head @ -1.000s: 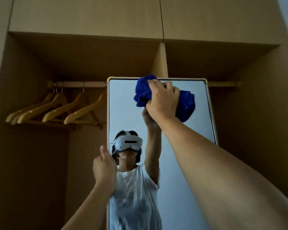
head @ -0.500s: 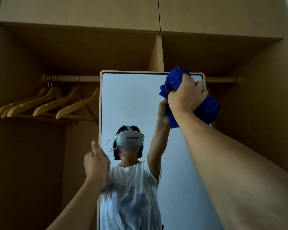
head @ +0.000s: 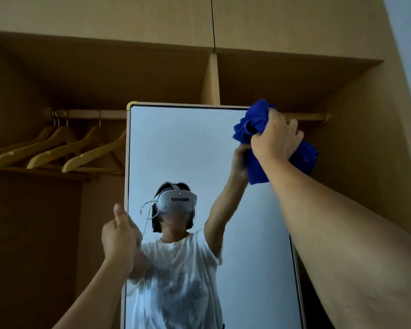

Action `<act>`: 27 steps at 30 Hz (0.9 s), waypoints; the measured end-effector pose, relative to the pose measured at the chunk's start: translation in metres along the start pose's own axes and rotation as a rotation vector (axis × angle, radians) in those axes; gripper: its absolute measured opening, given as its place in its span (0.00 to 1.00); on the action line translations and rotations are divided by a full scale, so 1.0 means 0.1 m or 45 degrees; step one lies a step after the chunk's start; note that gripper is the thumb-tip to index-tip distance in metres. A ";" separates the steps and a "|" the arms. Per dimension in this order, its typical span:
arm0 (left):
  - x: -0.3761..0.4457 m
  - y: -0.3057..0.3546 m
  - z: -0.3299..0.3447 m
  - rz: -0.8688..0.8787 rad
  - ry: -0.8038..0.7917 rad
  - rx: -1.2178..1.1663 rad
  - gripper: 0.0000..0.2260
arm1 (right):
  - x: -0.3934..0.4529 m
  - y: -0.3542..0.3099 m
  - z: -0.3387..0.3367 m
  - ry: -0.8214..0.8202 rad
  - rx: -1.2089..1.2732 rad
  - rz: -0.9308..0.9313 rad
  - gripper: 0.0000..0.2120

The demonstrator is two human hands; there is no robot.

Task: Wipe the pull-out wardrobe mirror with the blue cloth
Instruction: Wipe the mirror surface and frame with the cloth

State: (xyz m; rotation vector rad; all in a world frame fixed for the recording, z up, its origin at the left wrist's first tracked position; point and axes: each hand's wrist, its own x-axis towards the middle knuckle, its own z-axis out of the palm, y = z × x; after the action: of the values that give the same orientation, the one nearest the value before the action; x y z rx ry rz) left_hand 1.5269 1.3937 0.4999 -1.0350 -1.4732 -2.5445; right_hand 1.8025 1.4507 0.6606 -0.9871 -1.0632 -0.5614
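Observation:
The tall pull-out mirror (head: 188,148) with a thin pale frame stands upright in front of the open wardrobe, filling the middle of the view. My right hand (head: 274,136) is raised and shut on the bunched blue cloth (head: 252,124), which presses on the mirror's top right corner and hides that corner. My left hand (head: 119,236) grips the mirror's left edge about halfway down, thumb up. The glass reflects a person in a white shirt and a headset, with the raised arm.
Several wooden hangers (head: 57,148) hang from the rail (head: 88,113) at the upper left, close to the mirror's left edge. A vertical divider (head: 211,81) and a shelf sit above the mirror. The wardrobe's side wall (head: 365,162) rises at the right.
My right hand has swept the blue cloth rightward along the mirror's top, from the upper middle to the top right corner. My left hand has kept its hold on the left edge.

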 end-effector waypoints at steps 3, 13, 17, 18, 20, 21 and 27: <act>0.03 -0.04 0.00 0.004 0.011 0.006 0.26 | 0.03 0.00 0.00 0.003 -0.020 0.012 0.17; 0.07 -0.10 0.02 0.000 0.018 0.044 0.25 | -0.21 0.05 -0.02 0.062 -0.001 0.139 0.16; 0.02 -0.02 0.02 -0.058 0.034 0.050 0.24 | -0.67 0.18 -0.02 0.106 -0.004 0.158 0.19; 0.01 -0.01 0.01 -0.060 0.033 0.049 0.23 | -0.77 0.22 -0.02 0.109 -0.006 0.156 0.19; -0.02 0.00 0.00 -0.047 0.028 0.035 0.23 | -0.90 0.26 -0.01 0.096 -0.014 0.148 0.21; -0.03 0.00 -0.01 -0.036 0.024 0.025 0.24 | -0.93 0.27 -0.01 0.085 -0.019 0.145 0.22; -0.06 0.03 0.00 -0.004 0.017 0.024 0.25 | -0.67 0.23 -0.04 -0.011 -0.036 0.131 0.28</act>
State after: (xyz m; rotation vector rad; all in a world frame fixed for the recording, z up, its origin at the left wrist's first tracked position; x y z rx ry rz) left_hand 1.5322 1.3898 0.4993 -1.0120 -1.4933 -2.5295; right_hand 1.7944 1.4537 0.5906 -1.0637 -1.0086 -0.4894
